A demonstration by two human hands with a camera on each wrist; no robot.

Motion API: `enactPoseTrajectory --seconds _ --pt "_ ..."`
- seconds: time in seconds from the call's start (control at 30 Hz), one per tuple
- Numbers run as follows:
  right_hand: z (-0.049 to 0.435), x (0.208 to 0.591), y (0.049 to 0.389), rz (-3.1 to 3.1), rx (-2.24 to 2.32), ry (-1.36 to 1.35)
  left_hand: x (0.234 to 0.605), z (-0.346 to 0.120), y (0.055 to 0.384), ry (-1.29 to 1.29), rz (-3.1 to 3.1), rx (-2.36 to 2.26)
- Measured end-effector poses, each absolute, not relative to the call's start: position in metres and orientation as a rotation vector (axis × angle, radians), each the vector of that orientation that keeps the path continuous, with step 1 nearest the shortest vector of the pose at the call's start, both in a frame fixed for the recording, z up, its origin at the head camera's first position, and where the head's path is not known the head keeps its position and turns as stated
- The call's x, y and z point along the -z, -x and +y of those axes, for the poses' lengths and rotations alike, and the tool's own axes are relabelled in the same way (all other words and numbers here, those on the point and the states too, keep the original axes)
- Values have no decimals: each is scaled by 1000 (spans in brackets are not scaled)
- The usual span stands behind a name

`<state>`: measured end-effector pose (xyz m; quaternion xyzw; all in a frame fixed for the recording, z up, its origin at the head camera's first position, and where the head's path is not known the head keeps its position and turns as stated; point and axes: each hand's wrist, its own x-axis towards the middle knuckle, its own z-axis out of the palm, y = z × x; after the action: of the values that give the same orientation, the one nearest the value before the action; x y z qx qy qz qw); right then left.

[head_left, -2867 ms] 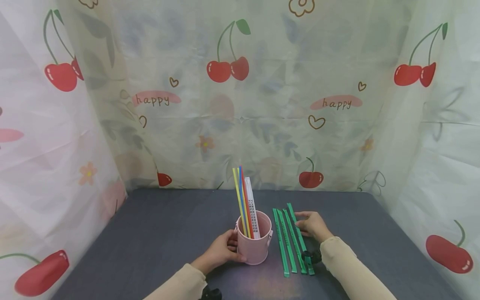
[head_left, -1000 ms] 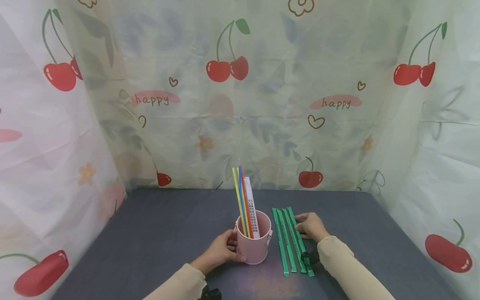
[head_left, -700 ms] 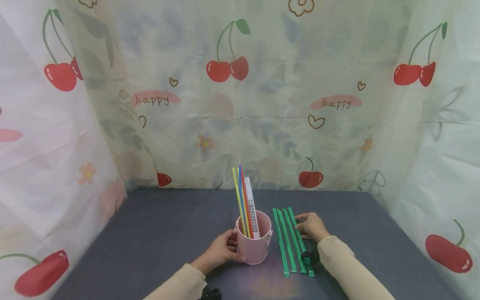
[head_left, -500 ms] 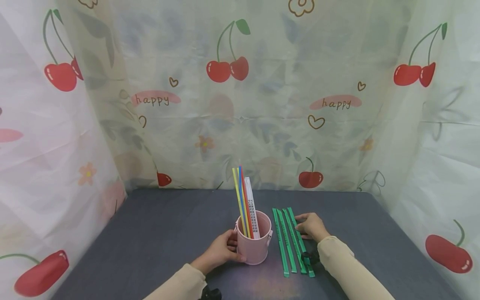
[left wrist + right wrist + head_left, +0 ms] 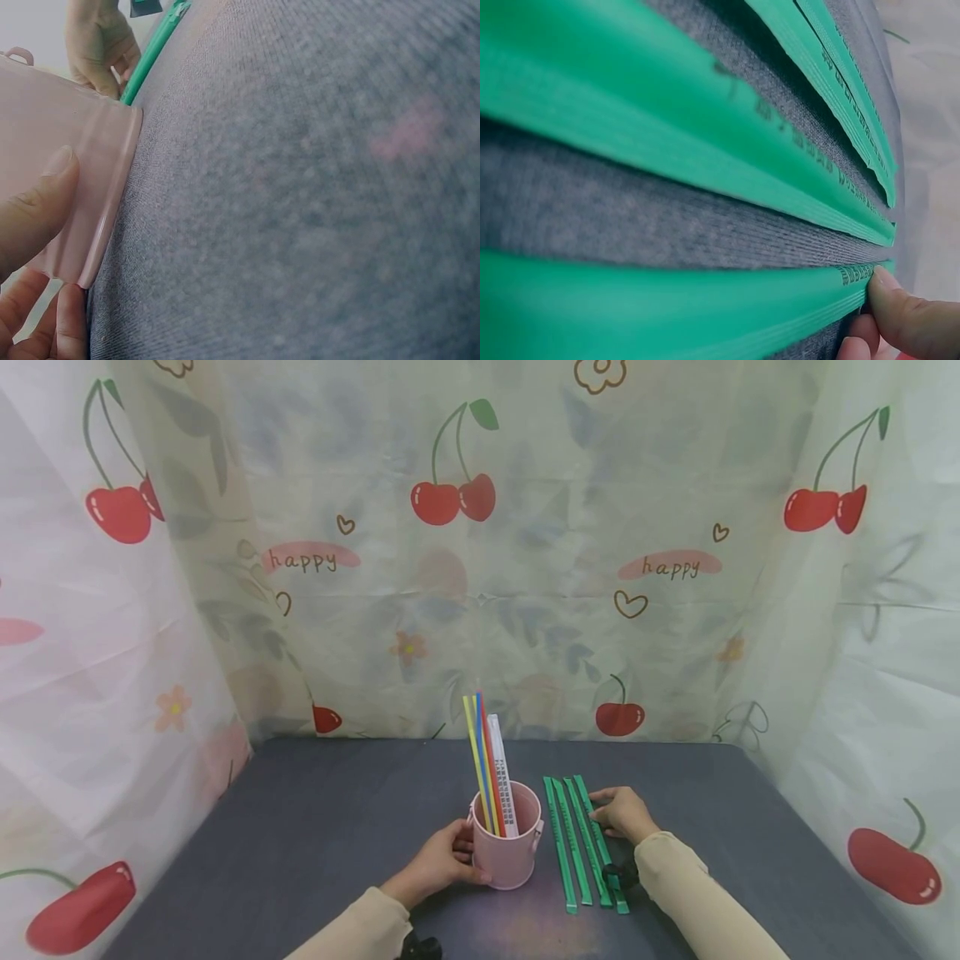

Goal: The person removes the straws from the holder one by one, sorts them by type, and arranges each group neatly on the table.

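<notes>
My left hand (image 5: pixel 438 860) grips a small pink bucket (image 5: pixel 506 864) that stands upright on the table. In the left wrist view its thumb (image 5: pixel 41 206) lies along the bucket wall, with the other fingers around the far side. Yellow, blue and red straws (image 5: pixel 480 760) and white-wrapped straws (image 5: pixel 504 785) lean in the bucket. To its right, several green-wrapped straws lie side by side. With the right hand (image 5: pixel 628 814) I pinch the rightmost green-wrapped straw (image 5: pixel 590 806) near its far end. The right wrist view has the thumb (image 5: pixel 915 315) on this wrapper's edge, other fingertips curled below.
The dark grey table (image 5: pixel 352 810) extends on both sides of the hands. A cherry-printed curtain (image 5: pixel 525 635) encloses the back and sides. The other green-wrapped straws (image 5: pixel 561 843) lie between the bucket and the right hand.
Since the oldest frame, the rightmost green-wrapped straw's far end has come slightly nearer, level with the others, and the right hand has shifted slightly left. Over the last second both hands stay still.
</notes>
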<state>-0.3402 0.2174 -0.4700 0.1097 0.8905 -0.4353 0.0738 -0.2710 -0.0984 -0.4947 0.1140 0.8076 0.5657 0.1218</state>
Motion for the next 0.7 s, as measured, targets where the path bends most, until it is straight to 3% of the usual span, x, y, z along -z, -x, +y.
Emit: enactPoseTrajectory --seconds 0.7 --pt "222 476 340 2628 1421 -305 495 -98 271 -333 2373 -1639"
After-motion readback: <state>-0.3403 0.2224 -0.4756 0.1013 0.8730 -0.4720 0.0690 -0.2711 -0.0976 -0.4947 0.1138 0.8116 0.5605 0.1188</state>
